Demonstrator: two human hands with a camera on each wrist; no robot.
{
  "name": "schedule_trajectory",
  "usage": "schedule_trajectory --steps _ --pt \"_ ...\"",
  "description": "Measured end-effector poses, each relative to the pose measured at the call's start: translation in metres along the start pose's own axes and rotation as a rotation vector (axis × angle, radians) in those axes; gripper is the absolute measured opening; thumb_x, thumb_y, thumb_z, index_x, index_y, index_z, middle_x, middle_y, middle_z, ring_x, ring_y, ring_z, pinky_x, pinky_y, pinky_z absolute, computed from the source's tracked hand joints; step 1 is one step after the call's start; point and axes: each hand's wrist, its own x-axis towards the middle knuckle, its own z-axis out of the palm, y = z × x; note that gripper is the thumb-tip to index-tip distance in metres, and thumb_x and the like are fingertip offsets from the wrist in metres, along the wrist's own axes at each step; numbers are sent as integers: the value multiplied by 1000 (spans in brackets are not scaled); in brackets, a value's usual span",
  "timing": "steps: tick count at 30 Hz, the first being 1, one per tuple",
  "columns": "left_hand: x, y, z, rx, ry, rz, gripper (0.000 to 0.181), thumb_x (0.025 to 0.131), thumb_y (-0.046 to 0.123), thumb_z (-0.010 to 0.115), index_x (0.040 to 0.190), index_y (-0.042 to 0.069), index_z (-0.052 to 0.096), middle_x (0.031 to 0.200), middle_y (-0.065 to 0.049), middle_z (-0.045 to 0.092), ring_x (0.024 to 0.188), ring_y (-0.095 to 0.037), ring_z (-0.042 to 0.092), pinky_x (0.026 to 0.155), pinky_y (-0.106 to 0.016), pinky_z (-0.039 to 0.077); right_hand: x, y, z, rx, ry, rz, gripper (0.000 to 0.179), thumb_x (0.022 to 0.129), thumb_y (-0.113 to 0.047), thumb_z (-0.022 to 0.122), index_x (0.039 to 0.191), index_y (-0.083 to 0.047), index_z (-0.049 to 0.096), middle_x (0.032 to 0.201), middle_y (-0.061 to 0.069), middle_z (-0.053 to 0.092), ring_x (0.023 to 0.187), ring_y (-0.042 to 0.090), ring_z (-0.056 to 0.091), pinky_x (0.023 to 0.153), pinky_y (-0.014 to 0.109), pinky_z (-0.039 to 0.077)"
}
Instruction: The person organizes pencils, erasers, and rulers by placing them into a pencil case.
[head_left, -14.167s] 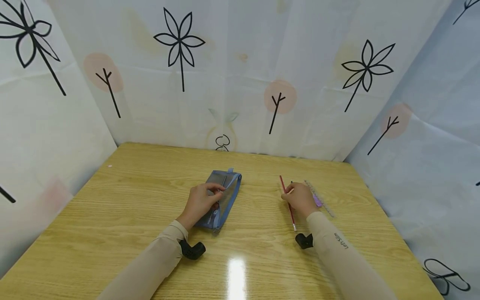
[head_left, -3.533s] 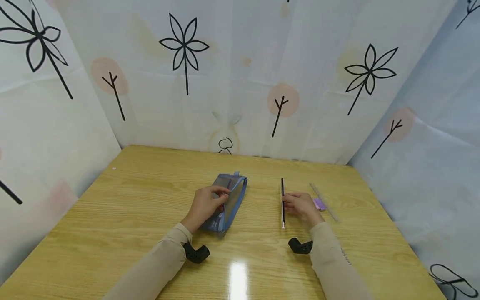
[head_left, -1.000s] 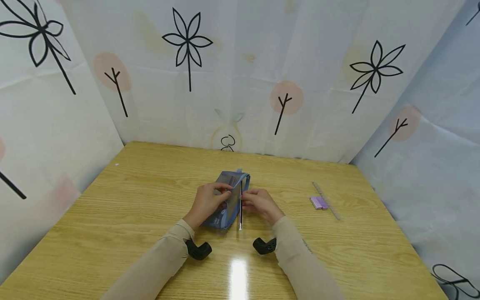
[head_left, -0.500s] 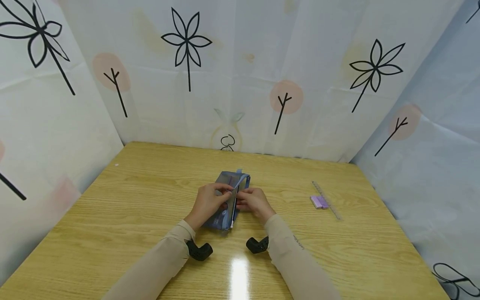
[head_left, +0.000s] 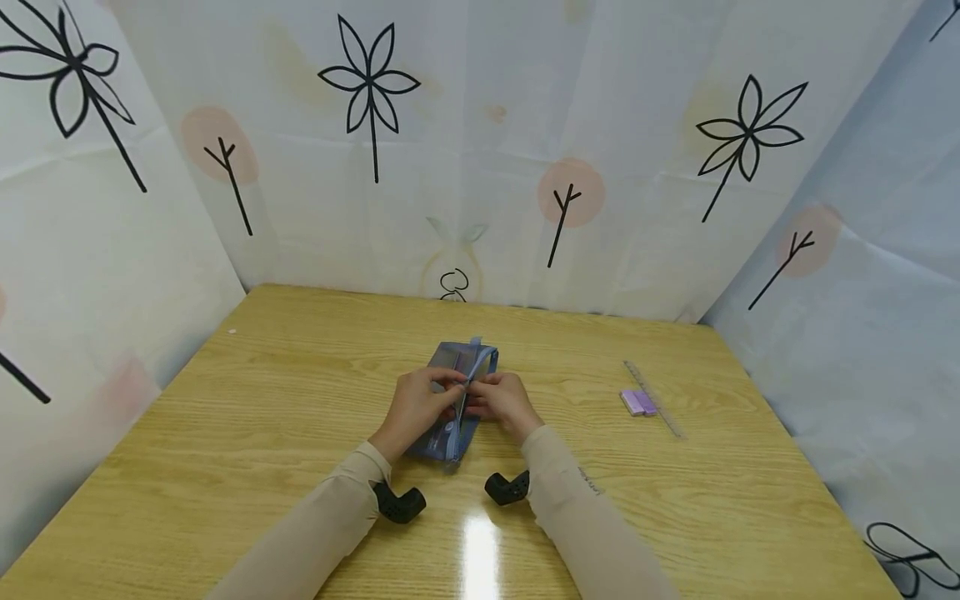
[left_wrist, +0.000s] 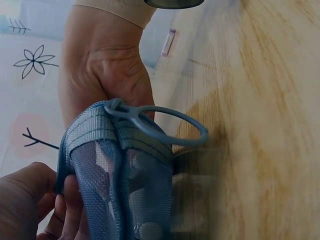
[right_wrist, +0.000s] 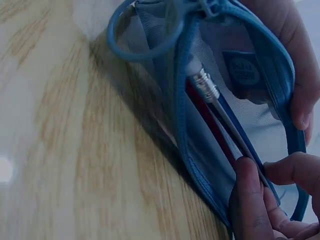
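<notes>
A blue mesh pencil case lies on the table, its zipped mouth spread apart. My left hand pinches one edge of the mouth between thumb and fingers. With thumb and fingertips, my right hand holds a pencil inside the case, its eraser end showing in the right wrist view. Beside it in the case lie a red pencil and a dark blue stick. A blue ring-shaped zipper pull hangs at the near end.
On the wooden table, to the right, a lilac block lies against a clear ruler. A tiny pale scrap is near the left edge. Patterned curtains stand around the table's back and sides.
My right hand has brought the dark pencil leftward from the table's right side into the pencil case. Earlier it held the red pencil there. My left hand stays at the case's edge.
</notes>
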Motion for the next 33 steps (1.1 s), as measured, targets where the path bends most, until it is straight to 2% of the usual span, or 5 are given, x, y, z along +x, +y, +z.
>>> schedule_trajectory --steps 6,16,26,33 --pt "-1 0 -1 17 4 -1 14 90 12 71 102 12 77 77 1 67 52 -10 65 50 -26 54 0 1 6 -14 -6 -30 24 95 1 57 113 16 63 103 27 69 77 23 73 76 37 60" --pt "-1 1 -2 35 0 -2 13 90 14 71 102 14 77 76 1 66 52 -10 64 49 -27 53 -3 0 9 -60 7 -49 23 95 1 58 110 16 65 96 24 71 75 25 73 72 35 60" --pt "-1 2 -2 36 4 -9 14 90 14 71 101 15 78 77 2 66 51 -10 64 49 -27 53 -6 1 11 -113 16 -93 24 95 -1 59 112 14 66 100 26 71 81 29 74 75 37 60" --pt "0 1 -2 67 11 -12 14 89 14 71 102 16 78 75 2 66 50 -9 63 48 -26 51 -9 1 8 -97 -6 -102 25 94 -4 61 113 11 67 104 25 70 87 32 73 77 38 60"
